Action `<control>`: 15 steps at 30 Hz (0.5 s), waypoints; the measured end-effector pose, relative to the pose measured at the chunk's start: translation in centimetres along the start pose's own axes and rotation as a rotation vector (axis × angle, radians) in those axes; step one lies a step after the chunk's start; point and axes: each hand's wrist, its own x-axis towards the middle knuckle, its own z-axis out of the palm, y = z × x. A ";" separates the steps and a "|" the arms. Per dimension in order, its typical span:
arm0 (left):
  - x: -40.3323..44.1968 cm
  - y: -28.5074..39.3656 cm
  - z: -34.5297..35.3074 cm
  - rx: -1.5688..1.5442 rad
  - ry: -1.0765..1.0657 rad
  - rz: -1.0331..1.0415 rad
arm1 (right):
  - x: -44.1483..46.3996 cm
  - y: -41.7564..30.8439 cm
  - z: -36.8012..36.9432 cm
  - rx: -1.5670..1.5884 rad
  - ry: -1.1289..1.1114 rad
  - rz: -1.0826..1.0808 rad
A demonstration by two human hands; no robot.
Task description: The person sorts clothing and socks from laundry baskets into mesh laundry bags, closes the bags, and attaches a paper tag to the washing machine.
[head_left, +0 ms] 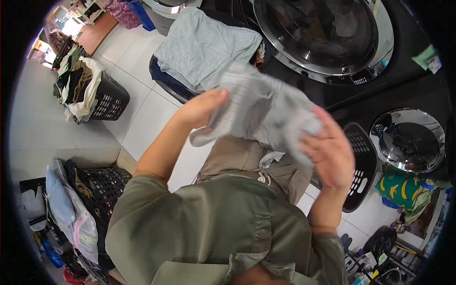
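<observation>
Light grey striped garment, blurred in places, hangs between your two hands, in front of your khaki trousers and above the white tiled floor. Your left hand pinches its left side, thumb on top and the other fingers hidden. Your right hand is at the bunched right end, fingers spread over the cloth; motion blurs that end, so you cannot tell how firmly it is held. Just beyond the garment, a pale grey cloth lies spread over a full laundry basket. To the right of that basket is a large round glass door set in a black front, with a smaller round door farther right. A black perforated basket stands near your right hand. At your far left, clothes fill another dark basket.
</observation>
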 end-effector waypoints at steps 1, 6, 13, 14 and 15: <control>0.2 -0.1 1.8 0.018 -0.152 0.126 | 0.4 1.0 3.1 -0.119 -0.020 0.034; 1.7 2.9 7.0 0.518 -0.285 0.173 | 4.9 0.2 5.9 -1.275 -0.152 -0.707; 1.2 7.4 4.6 0.655 -0.315 0.216 | 11.1 -0.1 5.6 -1.040 -0.313 -0.385; 0.8 7.4 4.0 0.694 -0.187 0.304 | 12.0 0.0 5.9 -1.083 -0.277 -0.345; 0.4 7.3 3.4 0.734 -0.061 0.392 | 13.3 0.1 6.3 -1.123 -0.238 -0.307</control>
